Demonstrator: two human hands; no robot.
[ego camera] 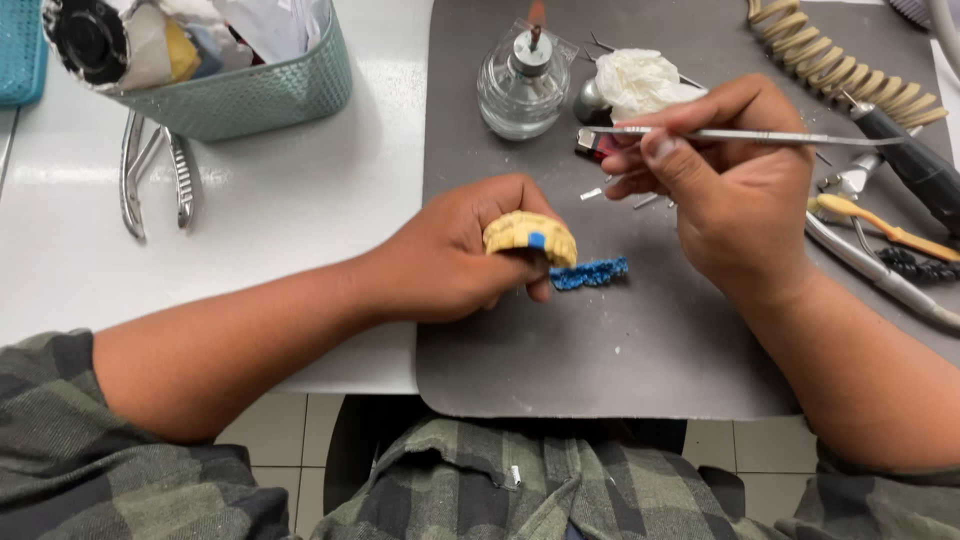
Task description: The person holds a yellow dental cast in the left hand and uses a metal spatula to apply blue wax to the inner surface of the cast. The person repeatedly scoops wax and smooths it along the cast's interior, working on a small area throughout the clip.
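My left hand [455, 250] grips a yellow dental cast [530, 236] with a small blue patch on it, held just above the grey mat [600, 340]. A blue wax strip [590, 273] lies on the mat right beside the cast. My right hand [725, 180] holds a thin metal instrument [760, 136] level, its left tip pointing toward a glass spirit lamp [522, 85]. The instrument's tip is apart from the cast.
A crumpled white tissue [640, 78] sits behind the right hand. Steel forceps [155, 175] lie on the white table next to a teal basket [250, 95]. A coiled beige cord [845, 70], a dark handpiece [915, 165] and several hand tools [880, 235] lie at the right.
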